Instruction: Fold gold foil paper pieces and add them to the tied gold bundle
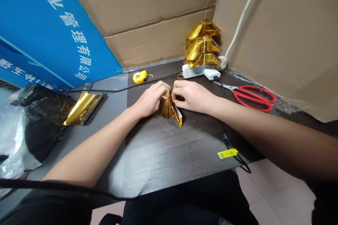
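Observation:
A fan-shaped bundle of folded gold foil paper [167, 109] rests on the dark table between my hands, its pleats spread toward me. My left hand [155, 95] pinches the bundle's far upper end from the left side. From the right, my right hand [186, 93] grips the same end, thumb and forefinger pressed together. One folded piece with a white inner side sticks out at the bundle's right. Fingertips cover the top of the bundle, so what they pinch there is partly hidden.
Tied gold foil bundles [203, 45] are stacked on a white power strip [192, 71]. Red-handled scissors [253, 96] lie right, a yellow tape measure [139, 76] behind. Gold foil sheets [83, 109] sit left beside a black plastic bag [43, 123]. A black cable [223, 119] crosses the right side.

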Motion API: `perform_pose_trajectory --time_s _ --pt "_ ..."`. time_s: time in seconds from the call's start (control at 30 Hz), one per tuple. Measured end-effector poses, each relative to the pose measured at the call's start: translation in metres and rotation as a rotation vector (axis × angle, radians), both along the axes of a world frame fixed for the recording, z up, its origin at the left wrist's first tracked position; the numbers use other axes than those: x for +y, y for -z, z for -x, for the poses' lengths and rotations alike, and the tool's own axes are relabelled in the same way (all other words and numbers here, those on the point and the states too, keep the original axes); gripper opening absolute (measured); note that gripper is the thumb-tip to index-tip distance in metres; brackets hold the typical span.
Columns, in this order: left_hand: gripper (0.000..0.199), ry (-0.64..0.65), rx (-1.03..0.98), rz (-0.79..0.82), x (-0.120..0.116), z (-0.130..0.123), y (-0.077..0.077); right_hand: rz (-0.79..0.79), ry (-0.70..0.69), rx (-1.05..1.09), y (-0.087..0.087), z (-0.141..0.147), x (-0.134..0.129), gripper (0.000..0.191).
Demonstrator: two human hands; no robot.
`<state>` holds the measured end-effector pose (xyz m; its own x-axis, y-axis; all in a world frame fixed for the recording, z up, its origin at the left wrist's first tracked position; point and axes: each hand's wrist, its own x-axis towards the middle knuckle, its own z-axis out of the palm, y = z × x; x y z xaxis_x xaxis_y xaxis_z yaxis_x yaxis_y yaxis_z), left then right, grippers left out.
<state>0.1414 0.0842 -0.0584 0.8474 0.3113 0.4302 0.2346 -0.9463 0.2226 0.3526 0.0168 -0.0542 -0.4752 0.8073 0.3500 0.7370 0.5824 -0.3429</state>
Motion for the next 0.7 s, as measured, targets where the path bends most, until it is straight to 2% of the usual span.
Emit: perform_pose_trajectory --time_s 0.27,0.5,0.7 --pt "0.016 0.011 -0.087 0.026 0.004 0.002 0.008 -0.083 -0.053 0.001 0.005 -0.002 0.004 0.011" --pt "0.016 0.065 -0.110 -0.033 0.006 0.004 0.012 -0.087 -0.076 0.050 0.008 -0.004 0.005 0.011" --pt "0.017 0.050 -0.099 -0.035 0.006 0.004 0.012 -0.083 -0.118 0.103 0.008 -0.007 0.007 0.010"
